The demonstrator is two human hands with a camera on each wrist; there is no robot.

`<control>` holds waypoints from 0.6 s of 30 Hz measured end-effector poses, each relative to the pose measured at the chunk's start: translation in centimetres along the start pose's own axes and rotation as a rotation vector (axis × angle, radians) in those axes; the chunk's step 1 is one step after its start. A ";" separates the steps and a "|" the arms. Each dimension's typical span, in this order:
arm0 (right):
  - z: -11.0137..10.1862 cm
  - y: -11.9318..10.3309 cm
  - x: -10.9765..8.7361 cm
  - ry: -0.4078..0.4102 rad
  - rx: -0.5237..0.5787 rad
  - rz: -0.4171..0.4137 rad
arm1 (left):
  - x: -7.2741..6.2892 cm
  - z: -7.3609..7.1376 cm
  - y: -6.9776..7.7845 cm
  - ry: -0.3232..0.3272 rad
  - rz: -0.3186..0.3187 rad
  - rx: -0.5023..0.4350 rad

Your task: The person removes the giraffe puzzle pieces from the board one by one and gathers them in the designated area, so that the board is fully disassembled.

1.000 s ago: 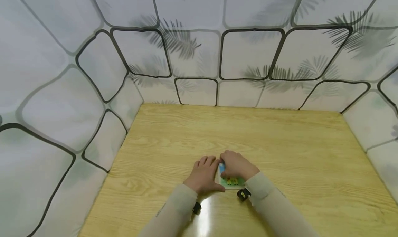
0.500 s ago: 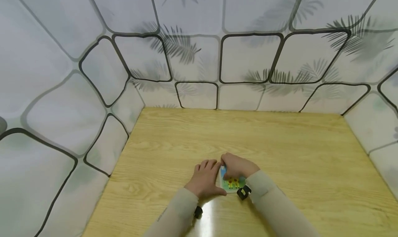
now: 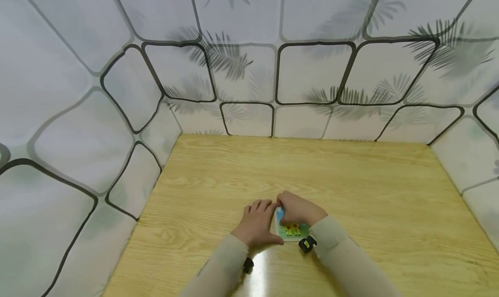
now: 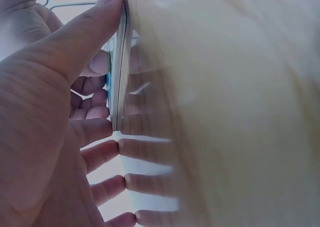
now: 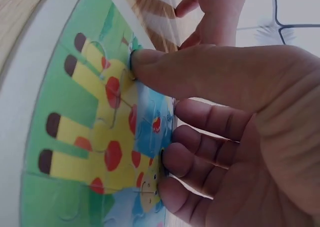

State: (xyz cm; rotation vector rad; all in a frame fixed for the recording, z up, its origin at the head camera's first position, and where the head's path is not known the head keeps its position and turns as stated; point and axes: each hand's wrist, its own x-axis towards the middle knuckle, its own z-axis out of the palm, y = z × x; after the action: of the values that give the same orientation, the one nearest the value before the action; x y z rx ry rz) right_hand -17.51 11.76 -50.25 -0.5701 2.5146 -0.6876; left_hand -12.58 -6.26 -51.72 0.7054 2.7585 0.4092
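A small square jigsaw puzzle (image 3: 292, 233) in a pale frame lies on the wooden table, its picture showing yellow giraffes with red spots on green and blue. My left hand (image 3: 255, 224) is spread flat at its left side, fingertips on the table and thumb (image 4: 87, 34) along its near edge. The right hand (image 3: 301, 209) reaches over the puzzle's far part. In the right wrist view its thumb (image 5: 167, 69) presses on the picture while the curled fingers (image 5: 182, 157) meet the far edge. The right hand hides the upper right of the picture in the head view.
The wood-grain table (image 3: 218, 171) spreads out around the puzzle. Patterned fabric walls (image 3: 249, 85) with dark outlines and leaf prints rise along its back and sides. Each wrist carries a small black device (image 3: 307, 244) below the sleeve.
The head view has shifted slightly, setting the table and hands a little lower in the frame. Both hands keep their places at the puzzle, with almost no movement over the last half second.
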 end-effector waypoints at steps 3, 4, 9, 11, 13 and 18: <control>0.1 0.1 -0.2 0.012 -0.018 -0.010 | -0.1 0.2 0.0 0.008 0.003 0.023; 0.1 0.1 -0.2 0.012 -0.024 -0.009 | -0.1 0.2 0.0 0.005 0.004 0.033; 0.1 0.0 -0.3 0.005 -0.036 -0.006 | -0.2 0.3 -0.1 0.002 0.014 0.058; 0.1 0.0 -0.3 0.006 -0.052 -0.002 | -0.1 0.2 -0.1 0.000 0.014 0.068; 0.0 -0.2 -0.3 0.009 -0.075 -0.001 | -0.1 0.1 0.0 0.000 0.011 0.080; -0.1 -0.7 -0.2 -0.005 -0.108 0.005 | 0.0 -0.2 0.2 -0.015 -0.003 0.090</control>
State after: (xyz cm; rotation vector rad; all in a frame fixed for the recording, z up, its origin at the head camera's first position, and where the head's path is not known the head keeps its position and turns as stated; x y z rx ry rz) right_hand -17.22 11.33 -49.74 -0.6024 2.5591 -0.5498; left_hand -12.54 -6.17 -51.51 0.7226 2.7782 0.2791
